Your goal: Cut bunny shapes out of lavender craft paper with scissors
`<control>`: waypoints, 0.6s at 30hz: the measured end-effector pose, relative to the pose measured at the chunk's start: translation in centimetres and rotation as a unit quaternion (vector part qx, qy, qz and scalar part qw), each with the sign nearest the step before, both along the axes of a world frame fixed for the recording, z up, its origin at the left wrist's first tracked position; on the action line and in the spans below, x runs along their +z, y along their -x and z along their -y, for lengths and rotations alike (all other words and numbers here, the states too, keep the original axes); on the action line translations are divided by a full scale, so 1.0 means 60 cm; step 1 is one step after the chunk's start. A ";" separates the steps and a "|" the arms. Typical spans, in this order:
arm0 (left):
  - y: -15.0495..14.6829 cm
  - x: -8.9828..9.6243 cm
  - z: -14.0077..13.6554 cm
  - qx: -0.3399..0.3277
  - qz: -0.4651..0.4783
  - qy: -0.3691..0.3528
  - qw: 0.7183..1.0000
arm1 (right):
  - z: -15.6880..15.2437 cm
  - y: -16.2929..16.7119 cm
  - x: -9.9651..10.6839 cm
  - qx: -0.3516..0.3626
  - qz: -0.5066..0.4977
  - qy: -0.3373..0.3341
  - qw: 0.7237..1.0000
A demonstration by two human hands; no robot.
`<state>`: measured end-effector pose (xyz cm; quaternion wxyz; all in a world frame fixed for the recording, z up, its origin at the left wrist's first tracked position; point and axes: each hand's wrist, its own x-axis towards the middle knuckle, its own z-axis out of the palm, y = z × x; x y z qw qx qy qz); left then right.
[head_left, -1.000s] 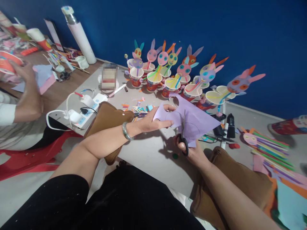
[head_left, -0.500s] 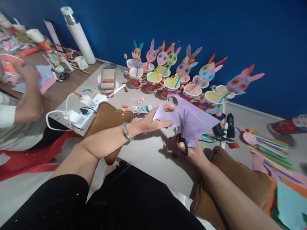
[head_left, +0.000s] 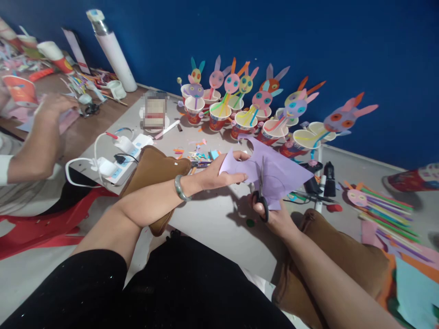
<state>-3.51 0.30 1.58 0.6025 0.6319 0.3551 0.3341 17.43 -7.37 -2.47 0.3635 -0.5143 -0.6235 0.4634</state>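
A sheet of purple paper (head_left: 283,171) with curved cut-outs along its edge is pinched in my left hand (head_left: 226,171) above the table. A round outline shows faintly on it. My right hand (head_left: 272,217) grips black-handled scissors (head_left: 262,201), their blades lying across the paper near that outline. Whether the blades are fully closed is hard to see. Below the left hand lie small coloured paper scraps (head_left: 202,151).
Paper cups (head_left: 219,114) with rabbit-faced figures stand along the blue wall. A power strip (head_left: 128,157) with plugs lies left, between a brown cushion (head_left: 151,178) and a co-worker's arm (head_left: 37,141). Another brown cushion (head_left: 339,256) and coloured sticks (head_left: 394,210) lie right.
My hands, the scissors and the purple paper have hardly moved. At the left, the co-worker's hand has moved off the red cup towards the paper beside it.
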 end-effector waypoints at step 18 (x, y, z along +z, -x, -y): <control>0.004 0.010 -0.001 0.014 -0.017 -0.008 1.000 | 0.001 0.006 0.013 -0.005 -0.005 0.010 1.000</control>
